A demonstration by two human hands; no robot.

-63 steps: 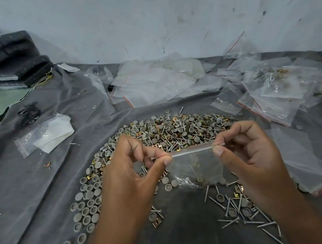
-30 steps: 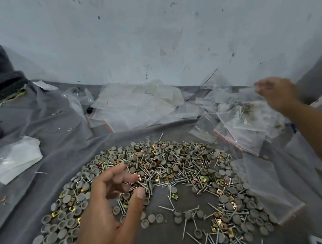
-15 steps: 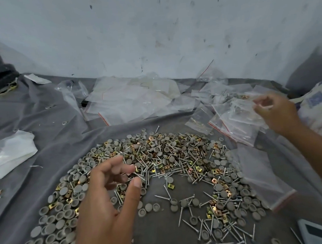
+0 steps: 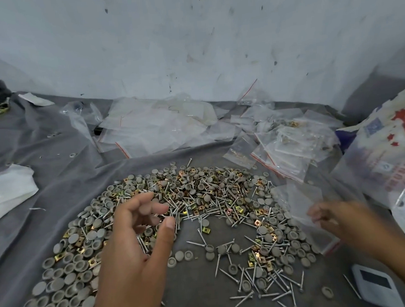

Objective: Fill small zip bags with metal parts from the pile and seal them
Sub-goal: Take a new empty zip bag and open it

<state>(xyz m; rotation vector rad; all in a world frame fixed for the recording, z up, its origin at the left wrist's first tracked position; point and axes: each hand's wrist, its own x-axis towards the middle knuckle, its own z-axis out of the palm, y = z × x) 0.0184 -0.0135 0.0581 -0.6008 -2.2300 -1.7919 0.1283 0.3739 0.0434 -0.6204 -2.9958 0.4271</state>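
Several filled bags point(image 4: 288, 145) are stacked beyond the right hand point(image 4: 336, 218), whose blurred grip cannot be told. An empty bag point(image 4: 304, 211) lies beside it. The left hand point(image 4: 135, 231) hovers released over the large remaining pile point(image 4: 199, 196).

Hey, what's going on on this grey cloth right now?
A person is bagging hardware. The left hand hovers open over the pile of screws, grey caps and gold clips, holding nothing. The right hand, blurred, reaches at an empty zip bag beside the pile; its grip is unclear. Filled bags lie behind, near the wall.
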